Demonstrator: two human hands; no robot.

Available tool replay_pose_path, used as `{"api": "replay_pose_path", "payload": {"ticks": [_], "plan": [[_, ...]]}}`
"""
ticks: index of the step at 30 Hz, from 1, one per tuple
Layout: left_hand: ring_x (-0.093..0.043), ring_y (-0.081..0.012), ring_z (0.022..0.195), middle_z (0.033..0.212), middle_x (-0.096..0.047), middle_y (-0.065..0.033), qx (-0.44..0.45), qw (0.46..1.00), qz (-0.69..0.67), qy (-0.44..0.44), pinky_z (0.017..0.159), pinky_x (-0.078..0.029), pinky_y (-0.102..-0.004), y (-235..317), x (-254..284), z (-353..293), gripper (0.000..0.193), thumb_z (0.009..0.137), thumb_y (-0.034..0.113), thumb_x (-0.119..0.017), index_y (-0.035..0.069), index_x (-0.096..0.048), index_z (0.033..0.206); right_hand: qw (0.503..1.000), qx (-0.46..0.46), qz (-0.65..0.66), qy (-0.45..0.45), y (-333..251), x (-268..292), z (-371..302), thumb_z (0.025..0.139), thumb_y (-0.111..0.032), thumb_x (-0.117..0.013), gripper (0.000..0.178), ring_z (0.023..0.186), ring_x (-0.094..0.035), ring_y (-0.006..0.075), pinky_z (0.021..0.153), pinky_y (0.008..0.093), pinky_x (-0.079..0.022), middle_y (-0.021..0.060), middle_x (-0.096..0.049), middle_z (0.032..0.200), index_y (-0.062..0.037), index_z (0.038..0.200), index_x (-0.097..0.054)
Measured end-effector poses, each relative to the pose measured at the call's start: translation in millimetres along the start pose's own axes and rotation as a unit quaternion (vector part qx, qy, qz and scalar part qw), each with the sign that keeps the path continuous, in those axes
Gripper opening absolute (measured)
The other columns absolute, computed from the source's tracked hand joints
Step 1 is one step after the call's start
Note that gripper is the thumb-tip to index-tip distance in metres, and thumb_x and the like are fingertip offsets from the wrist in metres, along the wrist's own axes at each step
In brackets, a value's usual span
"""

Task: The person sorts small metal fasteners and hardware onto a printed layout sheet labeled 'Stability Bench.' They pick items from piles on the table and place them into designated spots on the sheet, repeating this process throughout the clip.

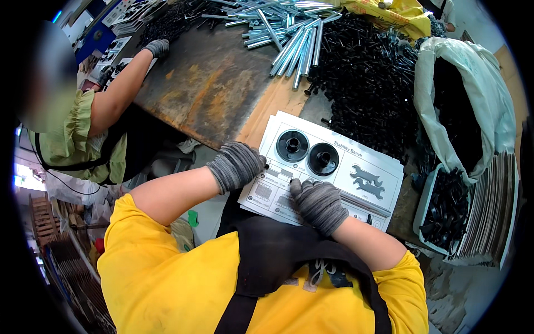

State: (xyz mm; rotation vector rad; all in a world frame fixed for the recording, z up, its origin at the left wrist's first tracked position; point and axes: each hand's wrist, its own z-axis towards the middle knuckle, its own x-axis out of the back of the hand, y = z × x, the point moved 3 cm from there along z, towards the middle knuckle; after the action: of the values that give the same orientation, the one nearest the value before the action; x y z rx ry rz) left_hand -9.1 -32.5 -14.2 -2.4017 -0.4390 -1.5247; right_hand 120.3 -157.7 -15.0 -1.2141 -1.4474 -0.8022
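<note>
The gloved left hand (236,167) and right hand (321,206) are curled on the printed sheet (334,133) bearing 2 black discs (292,146) at the table (183,100) edge, but whether they pinch something I cannot tell.

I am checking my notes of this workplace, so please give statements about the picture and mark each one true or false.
1. The left hand and the right hand wear grey gloves. True.
2. The silver metal rods are inside a sack. False: they lie piled on the table.
3. The yellow bag lies farther away than the printed sheet. True.
4. The co-worker's sleeve is red. False: it is pale green.
5. The right hand is over the sheet. True.
6. The sheet shows three round black discs. False: it shows two.
</note>
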Motion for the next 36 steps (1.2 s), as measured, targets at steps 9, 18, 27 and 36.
{"api": "replay_pose_path", "payload": {"ticks": [9,18,27,36], "plan": [[-0.061,-0.0294,0.079,0.080,-0.063,-0.0139,0.015,0.961,-0.227,-0.159,0.071,-0.046,-0.0373,-24.8,-2.8,29.3,0.030,0.082,0.032,-0.051,0.006,-0.064,0.089,0.975,-0.029,0.218,0.023,30.3,-37.3,29.8,0.085,-0.020,-0.046,0.024,0.065,-0.062,0.0296,0.060,0.0386,-0.050,0.0171,-0.060,0.070,0.0014,0.094,-0.049],[-0.063,-0.0284,0.072,0.075,-0.064,-0.0134,-0.054,0.996,-0.005,-0.073,0.061,-0.049,-0.0385,2.0,11.0,25.2,0.019,0.079,0.020,-0.053,0.005,-0.065,0.081,0.992,-0.058,0.075,-0.081,3.2,10.7,30.4,0.082,-0.015,-0.045,0.020,0.068,-0.063,0.0296,0.057,0.0398,-0.050,0.0133,-0.063,0.074,-0.0039,0.096,-0.053],[-0.058,-0.0257,0.074,0.083,-0.054,-0.0100,-0.013,0.946,-0.272,0.175,0.065,-0.049,-0.0331,-5.5,-32.4,1.7,0.019,0.076,0.016,-0.061,0.010,-0.061,0.095,0.985,-0.089,0.145,0.040,11.2,-10.4,-7.0,0.078,-0.024,-0.056,0.025,0.080,-0.058,0.0299,0.070,0.0393,-0.048,0.0139,-0.055,0.086,-0.0072,0.096,-0.057],[-0.059,-0.0273,0.071,0.077,-0.057,-0.0082,-0.070,0.956,-0.221,0.181,0.062,-0.048,-0.0372,-0.5,-25.0,9.1,0.022,0.077,0.026,-0.059,0.012,-0.059,0.094,0.981,-0.045,0.146,0.120,10.3,-10.8,25.0,0.073,-0.027,-0.061,0.025,0.078,-0.058,0.0267,0.068,0.0382,-0.048,0.0112,-0.056,0.083,-0.0085,0.089,-0.056]]}}
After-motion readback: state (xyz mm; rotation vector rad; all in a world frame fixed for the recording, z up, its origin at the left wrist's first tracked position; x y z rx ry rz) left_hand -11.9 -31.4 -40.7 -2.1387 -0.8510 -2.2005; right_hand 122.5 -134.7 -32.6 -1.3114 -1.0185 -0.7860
